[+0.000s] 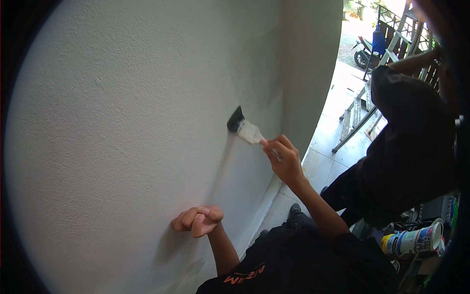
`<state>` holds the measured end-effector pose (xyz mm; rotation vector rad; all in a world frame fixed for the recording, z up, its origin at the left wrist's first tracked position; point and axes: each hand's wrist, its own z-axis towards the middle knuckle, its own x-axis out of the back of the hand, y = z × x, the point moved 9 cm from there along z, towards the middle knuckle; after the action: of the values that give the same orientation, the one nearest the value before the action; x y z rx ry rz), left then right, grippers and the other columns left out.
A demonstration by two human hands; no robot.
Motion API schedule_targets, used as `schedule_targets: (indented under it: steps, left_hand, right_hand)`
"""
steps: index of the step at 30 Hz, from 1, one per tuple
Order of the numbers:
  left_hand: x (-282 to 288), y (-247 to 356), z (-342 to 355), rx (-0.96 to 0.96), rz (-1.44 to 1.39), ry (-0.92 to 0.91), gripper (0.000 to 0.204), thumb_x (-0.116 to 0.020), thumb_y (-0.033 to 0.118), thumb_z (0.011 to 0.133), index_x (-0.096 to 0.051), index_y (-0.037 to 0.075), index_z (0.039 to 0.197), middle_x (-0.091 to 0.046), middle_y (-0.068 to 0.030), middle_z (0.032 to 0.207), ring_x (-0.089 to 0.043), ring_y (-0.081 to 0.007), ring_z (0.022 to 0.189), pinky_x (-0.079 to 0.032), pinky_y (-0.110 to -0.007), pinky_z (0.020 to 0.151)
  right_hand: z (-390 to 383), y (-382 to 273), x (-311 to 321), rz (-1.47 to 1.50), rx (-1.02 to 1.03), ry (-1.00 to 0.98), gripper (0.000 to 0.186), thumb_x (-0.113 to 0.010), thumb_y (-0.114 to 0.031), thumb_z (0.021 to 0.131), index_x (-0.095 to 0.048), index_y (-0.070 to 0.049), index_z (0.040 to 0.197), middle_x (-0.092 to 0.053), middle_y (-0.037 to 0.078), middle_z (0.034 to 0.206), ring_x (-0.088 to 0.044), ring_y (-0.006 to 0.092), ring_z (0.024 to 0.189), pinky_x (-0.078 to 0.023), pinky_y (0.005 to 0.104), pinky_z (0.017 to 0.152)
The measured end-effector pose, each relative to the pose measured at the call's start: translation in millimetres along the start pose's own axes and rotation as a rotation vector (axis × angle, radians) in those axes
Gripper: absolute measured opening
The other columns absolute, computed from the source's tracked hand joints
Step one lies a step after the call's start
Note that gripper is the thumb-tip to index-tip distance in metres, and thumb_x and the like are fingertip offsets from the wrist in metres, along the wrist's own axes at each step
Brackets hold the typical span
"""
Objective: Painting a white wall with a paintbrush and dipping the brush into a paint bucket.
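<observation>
A flat paintbrush (250, 133) with dark bristles and a pale, paint-smeared ferrule is gripped by its handle in my right hand (286, 159). Its bristles press against the whitish, rough-textured wall (122, 122) and bend up and to the left. Lower down, my left hand (199, 220) is curled into a fist, its knuckles at the wall or very near it. I see nothing in that fist. A faint darker streak runs down the wall below the brush.
Close on my right stands another person (411, 132) in dark clothes. Behind them are a metal stepladder (360, 105) and a motorbike (364, 53). A paint bucket (413, 240) sits among clutter at lower right. Light tiles (323, 142) cover the floor; the wall meets a corner (283, 98).
</observation>
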<state>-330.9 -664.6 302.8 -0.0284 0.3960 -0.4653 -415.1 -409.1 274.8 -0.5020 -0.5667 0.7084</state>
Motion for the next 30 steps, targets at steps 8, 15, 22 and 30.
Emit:
schedule_targets:
  steps: [8,15,22,30]
  left_hand:
    - [7,-5,-3,-0.029,-0.005,-0.002,0.010,-0.043,0.012,0.076,-0.034,0.013,0.081,-0.038,0.0018,0.061,-0.034,-0.0164,0.065,-0.025,-0.030,0.061]
    - [1,1,-9,-0.018,-0.021,-0.031,0.009,-0.040,0.011,0.073,-0.035,0.011,0.080,-0.040,-0.0010,0.062,-0.034,-0.0177,0.066,-0.025,-0.029,0.062]
    - [3,-5,-5,-0.004,0.044,-0.069,0.008,-0.038,0.012,0.073,-0.036,0.015,0.079,-0.039,0.0021,0.062,-0.031,-0.0177,0.067,-0.023,-0.031,0.062]
    - [4,0,-1,-0.030,0.045,-0.070,0.009,-0.038,0.008,0.070,-0.037,0.012,0.078,-0.040,0.0003,0.062,-0.033,-0.0178,0.066,-0.025,-0.030,0.062]
  right_hand:
    - [-11,-32,30,0.156,0.229,-0.134,0.021,-0.064,0.000,0.080,-0.064,-0.002,0.101,-0.061,0.009,0.079,-0.062,0.0175,0.066,-0.048,0.0234,0.052]
    - [29,-8,-11,0.899,-0.444,-0.159,0.024,-0.053,-0.016,0.092,-0.061,-0.002,0.109,-0.059,0.003,0.070,-0.040,0.0040,0.047,-0.032,0.0192,0.041]
    - [-32,35,-56,0.650,-0.578,-0.362,0.033,-0.043,-0.029,0.096,-0.062,-0.005,0.107,-0.048,-0.004,0.059,-0.035,0.0015,0.045,-0.029,0.0180,0.041]
    - [-30,92,32,0.345,-0.460,0.170,0.026,-0.053,-0.019,0.091,-0.061,-0.007,0.113,-0.049,0.001,0.067,-0.040,0.0070,0.061,-0.031,0.0233,0.050]
